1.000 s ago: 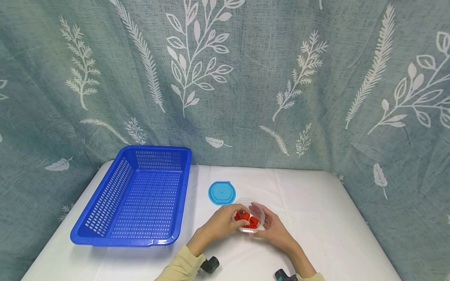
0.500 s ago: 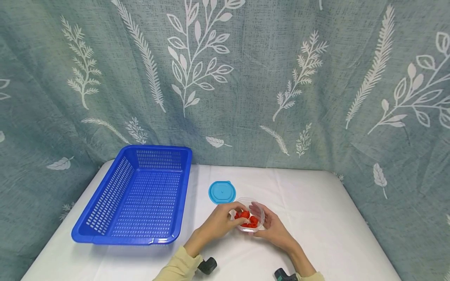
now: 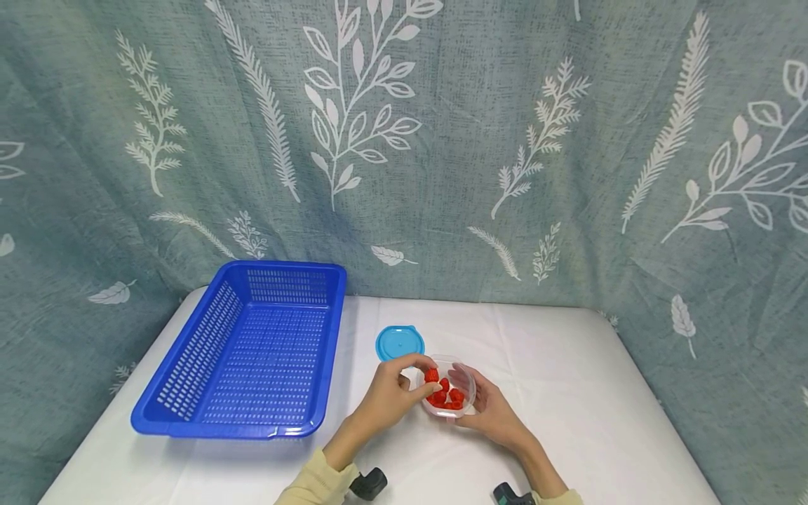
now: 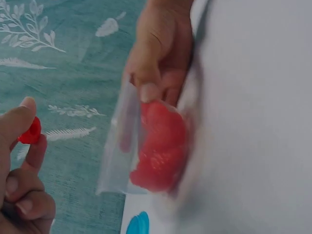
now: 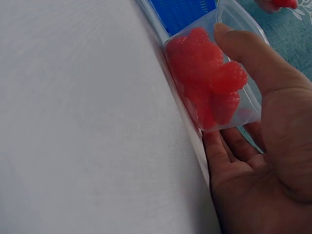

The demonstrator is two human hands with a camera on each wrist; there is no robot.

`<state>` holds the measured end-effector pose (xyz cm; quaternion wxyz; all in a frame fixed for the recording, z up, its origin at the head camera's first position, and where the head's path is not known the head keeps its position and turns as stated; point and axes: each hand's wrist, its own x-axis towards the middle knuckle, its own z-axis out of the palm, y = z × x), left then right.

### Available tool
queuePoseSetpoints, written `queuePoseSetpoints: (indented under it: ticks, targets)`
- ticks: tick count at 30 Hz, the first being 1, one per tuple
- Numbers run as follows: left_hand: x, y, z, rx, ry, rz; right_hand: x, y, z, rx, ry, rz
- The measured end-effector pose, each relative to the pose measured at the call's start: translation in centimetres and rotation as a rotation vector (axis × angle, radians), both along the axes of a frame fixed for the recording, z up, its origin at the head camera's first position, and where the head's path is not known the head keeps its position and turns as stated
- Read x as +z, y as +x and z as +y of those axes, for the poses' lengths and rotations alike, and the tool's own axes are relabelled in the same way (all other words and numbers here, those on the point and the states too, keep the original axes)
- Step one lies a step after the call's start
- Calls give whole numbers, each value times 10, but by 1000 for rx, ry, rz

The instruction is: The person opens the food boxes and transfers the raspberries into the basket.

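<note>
Far left: blue perforated basket (image 3: 299, 379) on the white cloth (image 3: 581, 393), open side up, well apart from the hands.
Left arm: pale yellow sleeve (image 3: 318, 480), black wrist device (image 3: 369, 484) beside it.
Left hand (image 3: 386, 398): thumb and index nearly together, pinching one red raspberry (image 3: 431, 375); the left wrist view shows other fingers curled in toward the palm.
Pinched berry: up by the container's left rim, apart from the others.
Lid: blue lid (image 3: 400, 341) flat on the cloth, just beyond the left hand, which hides its near edge.
Container: clear container (image 3: 447, 414), uncovered, right of the lid; can't tell if its base is fully down.
Contents: several red berries (image 5: 195, 63) piled inside, touching each other.
Right hand (image 3: 487, 407): part-closed round the container's right side, thumb at the rim, fingers on the outside.
Right arm: second black device (image 3: 510, 495) at the wrist.
Backdrop: green curtain (image 3: 442, 140), white leaf prints.
</note>
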<state>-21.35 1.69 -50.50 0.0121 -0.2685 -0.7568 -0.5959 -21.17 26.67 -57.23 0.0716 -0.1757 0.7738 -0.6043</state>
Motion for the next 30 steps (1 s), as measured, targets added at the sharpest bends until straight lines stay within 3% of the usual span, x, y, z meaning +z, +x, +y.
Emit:
queuePoseSetpoints:
  ticks: [4,12,24,30]
  targets:
    - [9,6,-1,2,54,-77,0,0,-1,-12,-1,-15]
    - [30,19,-2,9,63,-94,1,0,-1,-4,-17,-8]
    - [72,36,-27,-25,90,-17,-2,-1,0,0,-24,2]
    - [94,36,-52,48,57,30,-1,0,0,-2,-13,17]
